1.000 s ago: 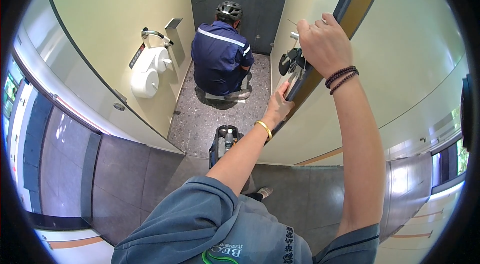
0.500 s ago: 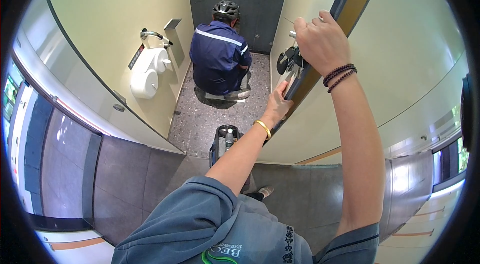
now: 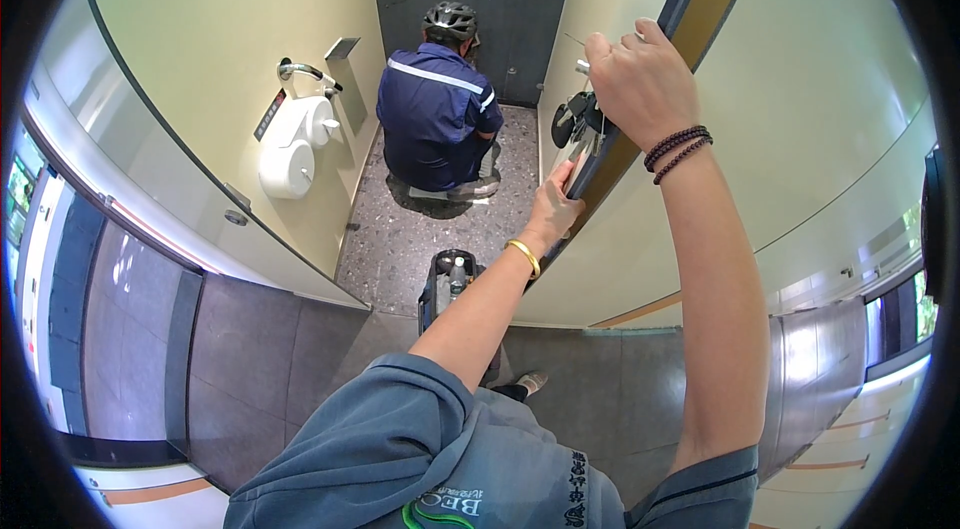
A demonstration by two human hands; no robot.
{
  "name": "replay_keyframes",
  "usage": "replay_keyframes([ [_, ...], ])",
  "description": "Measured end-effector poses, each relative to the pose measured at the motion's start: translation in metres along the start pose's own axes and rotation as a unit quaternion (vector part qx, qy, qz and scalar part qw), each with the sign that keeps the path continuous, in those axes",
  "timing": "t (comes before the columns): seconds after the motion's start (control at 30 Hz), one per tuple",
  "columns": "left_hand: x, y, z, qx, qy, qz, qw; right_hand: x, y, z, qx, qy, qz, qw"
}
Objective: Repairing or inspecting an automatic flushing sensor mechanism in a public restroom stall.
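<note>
Hands worked the stall door's edge (image 3: 640, 144) in the head view: the right hand (image 3: 640, 79) closed over its top, just above the black lock fitting (image 3: 578, 119); the left hand (image 3: 556, 209) pressed flat, fingers open, just below. Beyond, a helmeted person (image 3: 438, 119) crouched on the speckled floor (image 3: 400, 239).

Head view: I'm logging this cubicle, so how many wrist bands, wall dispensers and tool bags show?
Gold bangle, left wrist: 1
Dark bead bracelet, right wrist: 1
White wall dispensers: 2
Dark tool bag on the floor: 1
Total: 5
</note>
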State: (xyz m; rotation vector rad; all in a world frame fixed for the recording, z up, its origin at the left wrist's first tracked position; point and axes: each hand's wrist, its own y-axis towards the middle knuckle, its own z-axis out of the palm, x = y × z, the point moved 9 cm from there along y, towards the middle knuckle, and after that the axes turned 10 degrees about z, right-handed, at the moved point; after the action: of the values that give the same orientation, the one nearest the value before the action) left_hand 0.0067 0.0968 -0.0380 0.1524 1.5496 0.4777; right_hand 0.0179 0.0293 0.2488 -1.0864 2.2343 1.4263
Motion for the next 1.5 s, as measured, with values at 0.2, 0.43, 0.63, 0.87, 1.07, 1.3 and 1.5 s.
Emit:
replay_keyframes([
  [0.2,0.0,-0.001,-0.001,-0.001,0.015,0.0,1.0,0.0,-0.001,-0.001,-0.003,-0.004,0.0,1.0],
  [0.43,0.0,0.0,0.0,0.002,0.011,0.017,1.0,-0.001,0.0,0.0,0.004,-0.009,0.005,1.0],
  [0.63,0.007,0.001,-0.001,-0.008,-0.003,0.011,1.0,0.0,0.0,0.0,0.0,-0.004,0.006,1.0],
  [0.87,0.002,0.001,0.003,0.003,-0.004,0.012,1.0,-0.001,-0.001,0.001,0.001,-0.005,0.007,1.0],
  [1.07,-0.009,-0.001,-0.012,-0.073,0.007,0.077,0.994,0.001,0.001,0.001,0.006,-0.002,0.004,1.0],
  [1.3,-0.01,-0.002,-0.004,-0.029,0.0,0.034,0.999,0.0,-0.001,0.002,0.007,-0.001,0.005,1.0],
  [1.5,-0.005,0.0,-0.006,-0.058,0.01,0.078,0.995,0.0,-0.001,0.002,-0.002,-0.006,0.003,1.0],
])
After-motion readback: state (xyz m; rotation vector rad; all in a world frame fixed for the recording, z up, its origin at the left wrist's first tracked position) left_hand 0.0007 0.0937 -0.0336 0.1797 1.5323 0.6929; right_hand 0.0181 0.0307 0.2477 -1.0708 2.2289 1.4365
